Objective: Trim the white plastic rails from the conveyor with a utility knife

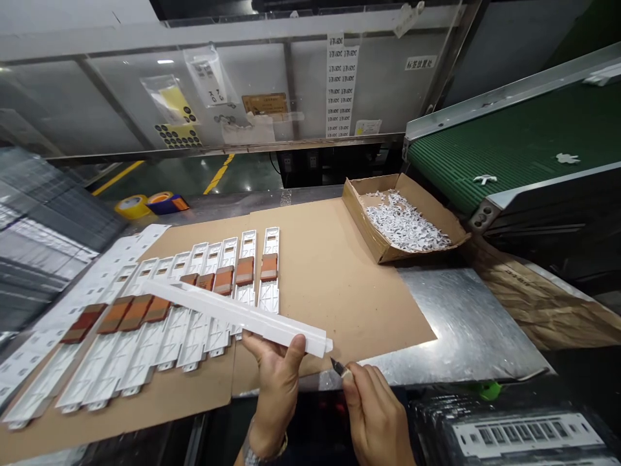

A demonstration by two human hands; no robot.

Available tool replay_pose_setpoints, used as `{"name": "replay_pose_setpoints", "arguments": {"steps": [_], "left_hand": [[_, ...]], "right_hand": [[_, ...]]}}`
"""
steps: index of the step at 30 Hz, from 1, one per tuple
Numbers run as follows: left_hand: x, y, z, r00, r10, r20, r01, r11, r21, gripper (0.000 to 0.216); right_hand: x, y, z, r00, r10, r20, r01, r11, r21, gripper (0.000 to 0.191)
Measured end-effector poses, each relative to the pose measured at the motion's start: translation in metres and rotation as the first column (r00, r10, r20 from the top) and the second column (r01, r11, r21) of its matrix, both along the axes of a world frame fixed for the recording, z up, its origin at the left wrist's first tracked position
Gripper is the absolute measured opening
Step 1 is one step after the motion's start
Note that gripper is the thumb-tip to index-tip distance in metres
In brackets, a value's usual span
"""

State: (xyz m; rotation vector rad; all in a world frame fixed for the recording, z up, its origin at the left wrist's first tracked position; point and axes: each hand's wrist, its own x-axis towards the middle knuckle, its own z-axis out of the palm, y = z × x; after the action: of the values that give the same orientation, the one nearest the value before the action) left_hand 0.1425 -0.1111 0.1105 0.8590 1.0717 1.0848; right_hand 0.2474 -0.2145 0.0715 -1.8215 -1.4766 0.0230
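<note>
My left hand (277, 378) grips one end of a long white plastic strip (233, 310), which slants up to the left over the bench. My right hand (376, 414) is closed on a small dark blade tool (338, 368) whose tip sits just below the strip's near end. Behind the strip, several flat white plastic parts (194, 304) lie side by side on brown cardboard (330, 278), each with a brown tape patch (245, 270) across it.
An open cardboard box (361, 223) holding white plastic scraps stands at the right of the cardboard. A green conveyor belt (524, 139) runs at the far right. Tape rolls (150, 204) lie at the back left. Dark trays (43, 226) are stacked on the left.
</note>
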Motion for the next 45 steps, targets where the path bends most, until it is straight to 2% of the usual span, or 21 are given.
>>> {"name": "replay_pose_setpoints", "arguments": {"steps": [6, 14, 18, 23, 32, 37, 41, 43, 45], "left_hand": [[0.003, 0.001, -0.005, 0.989, 0.140, -0.051, -0.136, 0.988, 0.069, 0.082], [0.003, 0.001, 0.001, 0.987, 0.061, -0.152, -0.050, 0.996, 0.073, 0.082], [0.003, 0.001, 0.003, 0.990, 0.050, -0.135, -0.042, 0.997, 0.062, 0.076], [0.004, 0.000, 0.000, 0.988, 0.104, -0.116, -0.096, 0.992, 0.078, 0.074], [0.007, 0.000, 0.000, 0.978, 0.172, -0.120, -0.165, 0.984, 0.073, 0.086], [0.006, -0.002, 0.006, 0.979, 0.158, -0.130, -0.148, 0.986, 0.082, 0.078], [0.006, -0.002, 0.008, 0.980, 0.124, -0.154, -0.112, 0.990, 0.084, 0.083], [0.006, -0.002, 0.007, 0.983, 0.105, -0.152, -0.095, 0.993, 0.072, 0.084], [0.008, -0.002, 0.007, 0.985, 0.111, -0.131, -0.103, 0.993, 0.062, 0.083]], "right_hand": [[-0.002, 0.003, -0.002, 0.997, -0.013, 0.071, 0.015, 1.000, -0.021, 0.019], [-0.003, 0.002, -0.003, 0.994, -0.025, 0.107, 0.031, 0.998, -0.048, 0.020], [-0.003, 0.002, -0.001, 0.990, -0.030, 0.140, 0.038, 0.998, -0.051, 0.021], [-0.002, 0.002, 0.001, 0.980, -0.052, 0.194, 0.061, 0.997, -0.039, 0.022], [-0.001, 0.000, 0.001, 0.973, -0.082, 0.218, 0.092, 0.995, -0.038, 0.025], [0.007, 0.001, -0.002, 0.984, -0.131, 0.121, 0.141, 0.987, -0.077, 0.031], [0.012, -0.002, -0.004, 0.989, -0.139, 0.046, 0.142, 0.986, -0.083, 0.028], [0.012, -0.004, 0.000, 0.991, -0.122, -0.046, 0.117, 0.988, -0.100, 0.026], [0.012, -0.005, 0.007, 0.973, -0.098, -0.210, 0.069, 0.988, -0.141, 0.026]]}}
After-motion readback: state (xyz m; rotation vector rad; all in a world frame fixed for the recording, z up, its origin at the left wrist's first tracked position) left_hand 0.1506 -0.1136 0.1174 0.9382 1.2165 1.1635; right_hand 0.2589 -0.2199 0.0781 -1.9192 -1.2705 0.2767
